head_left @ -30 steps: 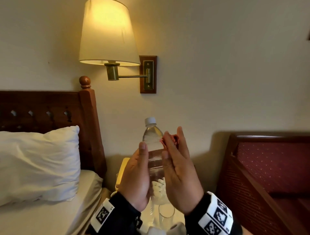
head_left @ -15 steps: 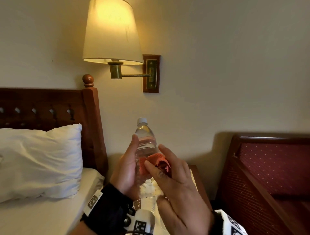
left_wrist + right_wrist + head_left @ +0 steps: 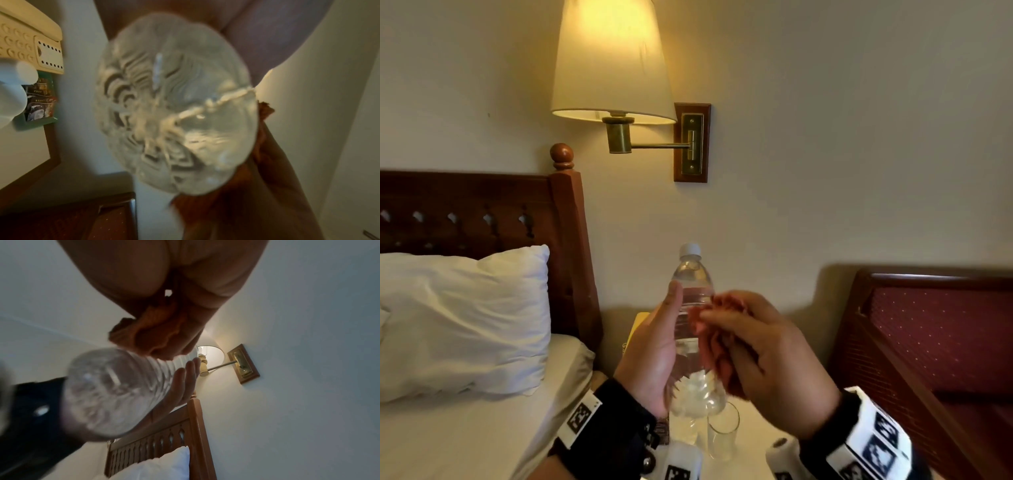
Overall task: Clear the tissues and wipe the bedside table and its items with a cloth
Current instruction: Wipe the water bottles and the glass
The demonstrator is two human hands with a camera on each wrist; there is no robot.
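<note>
A clear plastic water bottle (image 3: 693, 284) with a white cap is held upright in the air above the bedside table (image 3: 751, 442). My left hand (image 3: 654, 349) holds it from the left, thumb up along its side, fingers lying along the far side (image 3: 185, 379). My right hand (image 3: 756, 359) grips a bunched orange-red cloth (image 3: 714, 346) and presses it against the bottle's right side. The left wrist view looks up at the bottle's ribbed base (image 3: 174, 105), with the cloth (image 3: 265, 112) beside it. In the right wrist view the cloth (image 3: 152, 331) sits on the bottle (image 3: 107, 389).
An empty drinking glass (image 3: 722, 431) stands on the table just under the bottle. A cream telephone (image 3: 26, 40) sits at the table's back left. A lit wall lamp (image 3: 613, 61) hangs overhead. A bed with a pillow (image 3: 462, 318) lies left; a red chair (image 3: 935, 342) stands right.
The right hand has rubbed the cloth down from the bottle's shoulder to its middle and right side, its fingers curling around the cloth. The left hand kept hold of the bottle.
</note>
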